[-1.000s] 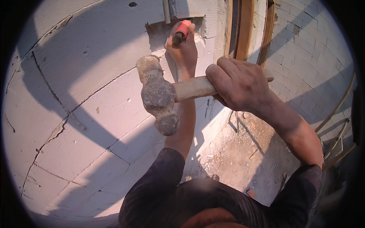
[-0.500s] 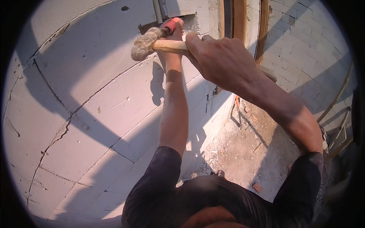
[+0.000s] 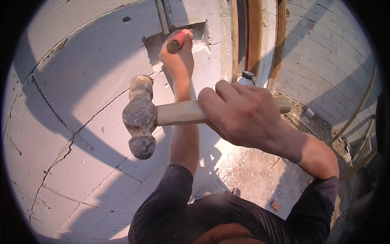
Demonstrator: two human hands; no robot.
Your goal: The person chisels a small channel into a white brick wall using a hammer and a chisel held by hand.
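My right hand (image 3: 243, 116) is closed round the pale wooden handle of a ball-peen hammer (image 3: 140, 112), its worn, dusty head well apart from the wall and nearer to me. Farther off, my left hand (image 3: 177, 55) grips a chisel with a red sleeve (image 3: 181, 40), whose dark struck end faces me. The chisel's tip is hidden behind the hand, inside a rough rectangular recess (image 3: 154, 46) cut into the white block wall (image 3: 101, 93). A grey pipe (image 3: 161, 16) runs down the wall to the recess's upper edge.
Brown wooden frame posts (image 3: 255, 36) stand right of the recess. Beyond them rises another block wall (image 3: 325, 53). Rubble and dust cover the ground (image 3: 252, 171), with a reddish brick piece (image 3: 275, 205) on it. Poles (image 3: 361, 105) lean at the far right.
The hammer has swung back from the chisel's end toward me, and my right hand has come down and nearer with it. My left hand stays at the recess with the chisel.
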